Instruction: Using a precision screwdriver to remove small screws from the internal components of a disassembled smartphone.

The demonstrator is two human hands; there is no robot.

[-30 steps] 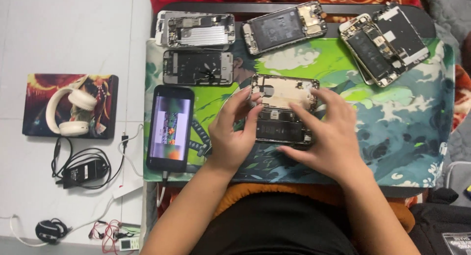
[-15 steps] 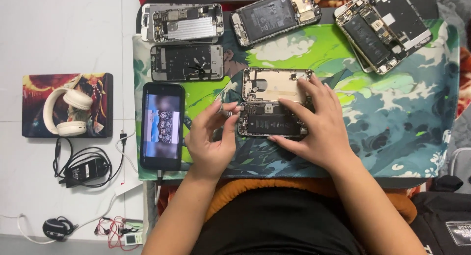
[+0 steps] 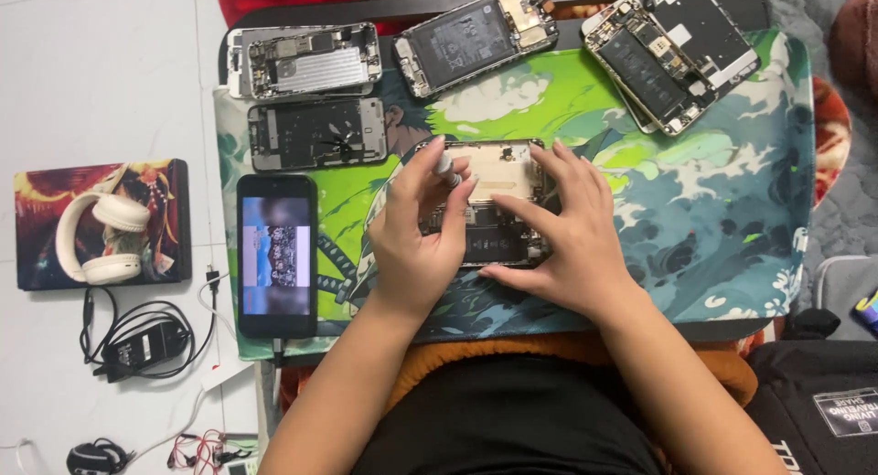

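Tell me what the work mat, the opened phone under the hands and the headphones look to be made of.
Work mat: looks like soft rubber-backed fabric, matte, with a printed green cartoon picture and thin flat edges.
Opened phone: seemingly a metal shell, dull gold inside, with dark boards and small parts.
Headphones: probably smooth cream plastic with padded cups; the padding material is unclear.

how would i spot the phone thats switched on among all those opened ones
Start at the green printed mat covering the table and go to its left edge. There a black phone lies lengthwise, just left of the left hand, below two opened phone bodies. It alone is closed up, with a lit screen showing a picture; every other phone on the mat shows bare insides.
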